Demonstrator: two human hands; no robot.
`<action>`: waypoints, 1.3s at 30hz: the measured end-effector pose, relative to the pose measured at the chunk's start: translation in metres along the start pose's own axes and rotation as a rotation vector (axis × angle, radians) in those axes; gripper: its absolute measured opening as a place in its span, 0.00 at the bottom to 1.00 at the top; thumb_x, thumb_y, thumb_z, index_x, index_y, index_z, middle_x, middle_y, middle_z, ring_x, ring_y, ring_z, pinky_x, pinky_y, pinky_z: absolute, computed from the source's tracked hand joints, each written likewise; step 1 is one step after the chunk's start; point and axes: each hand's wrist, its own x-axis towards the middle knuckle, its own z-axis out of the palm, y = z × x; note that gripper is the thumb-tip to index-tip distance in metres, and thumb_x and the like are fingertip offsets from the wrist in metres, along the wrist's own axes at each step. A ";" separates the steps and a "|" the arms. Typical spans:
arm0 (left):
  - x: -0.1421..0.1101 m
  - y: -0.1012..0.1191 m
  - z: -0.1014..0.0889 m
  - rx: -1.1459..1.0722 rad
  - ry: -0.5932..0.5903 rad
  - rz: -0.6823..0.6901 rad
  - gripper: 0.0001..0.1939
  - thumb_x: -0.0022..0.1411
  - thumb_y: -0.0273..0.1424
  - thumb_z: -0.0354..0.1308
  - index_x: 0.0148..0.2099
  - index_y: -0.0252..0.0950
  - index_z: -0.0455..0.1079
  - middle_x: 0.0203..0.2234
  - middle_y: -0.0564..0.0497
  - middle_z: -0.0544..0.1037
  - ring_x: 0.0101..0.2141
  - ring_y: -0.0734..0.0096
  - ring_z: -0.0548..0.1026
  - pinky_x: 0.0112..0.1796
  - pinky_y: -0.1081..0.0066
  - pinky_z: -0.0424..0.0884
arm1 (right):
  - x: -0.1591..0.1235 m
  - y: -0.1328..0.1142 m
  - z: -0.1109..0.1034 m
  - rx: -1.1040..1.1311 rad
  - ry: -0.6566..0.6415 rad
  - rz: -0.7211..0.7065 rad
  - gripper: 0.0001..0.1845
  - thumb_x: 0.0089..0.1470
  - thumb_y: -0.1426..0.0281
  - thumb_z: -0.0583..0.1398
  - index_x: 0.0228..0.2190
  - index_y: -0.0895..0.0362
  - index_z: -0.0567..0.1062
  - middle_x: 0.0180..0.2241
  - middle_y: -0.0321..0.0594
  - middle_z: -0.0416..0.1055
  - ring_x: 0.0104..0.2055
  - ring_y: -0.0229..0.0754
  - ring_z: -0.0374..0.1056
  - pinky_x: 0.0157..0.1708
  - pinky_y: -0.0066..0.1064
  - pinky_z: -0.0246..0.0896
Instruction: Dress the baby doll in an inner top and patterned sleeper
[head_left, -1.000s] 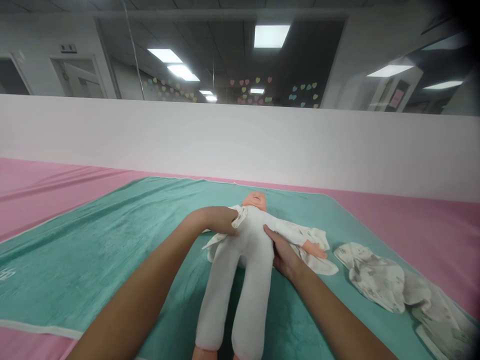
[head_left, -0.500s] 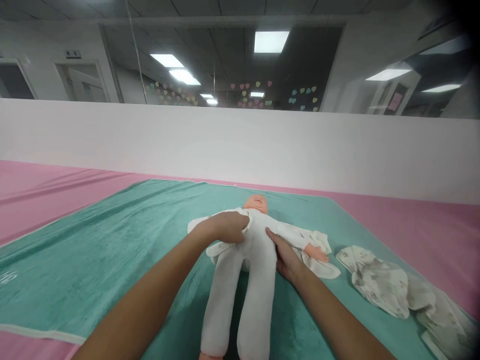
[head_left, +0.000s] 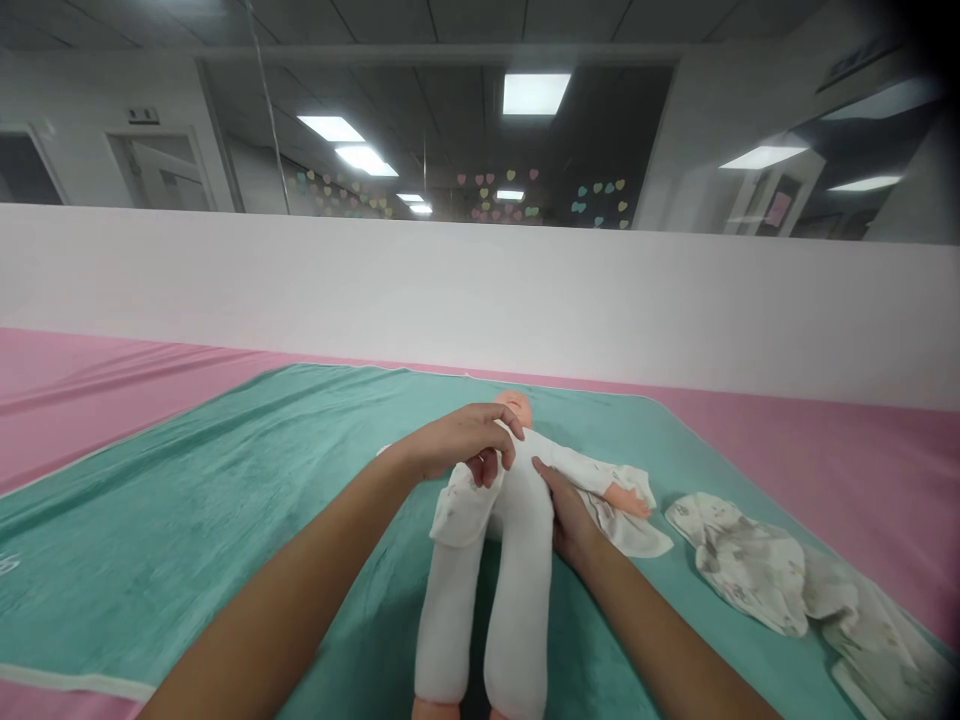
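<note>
A baby doll point(head_left: 517, 585) with a white cloth body lies on its back, its feet toward me and its head at the far end. Over its chest is my left hand point(head_left: 472, 440), fingers bent and apart, with nothing plainly gripped. Just below those fingers, a white printed baby shirt point(head_left: 461, 510) has one flap folded across the doll's hip and upper leg. My right hand point(head_left: 574, 515) holds the doll's side, thumb on the front and the other fingers hidden. Beside that hand, the rest of the shirt spreads beneath the doll's outstretched arm.
A crumpled printed baby garment point(head_left: 750, 565) lies to the right. Everything rests on a green towel point(head_left: 225, 490) over a pink sheet point(head_left: 810, 450). A white wall panel point(head_left: 465, 290) rises behind, with glass above it.
My left hand has loosened its closed grip on the shirt. The shirt's flap now lies over the doll's hip, where before it was out to the left. My right hand stays at the doll's side.
</note>
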 end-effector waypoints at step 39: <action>0.102 -0.028 0.064 0.862 0.186 0.322 0.27 0.57 0.34 0.51 0.59 0.37 0.54 0.61 0.47 0.51 0.62 0.58 0.43 0.59 0.58 0.48 | 0.027 0.008 -0.020 -0.537 -0.021 -0.585 0.16 0.51 0.62 0.53 0.39 0.56 0.70 0.35 0.42 0.71 0.44 0.45 0.64 0.47 0.39 0.59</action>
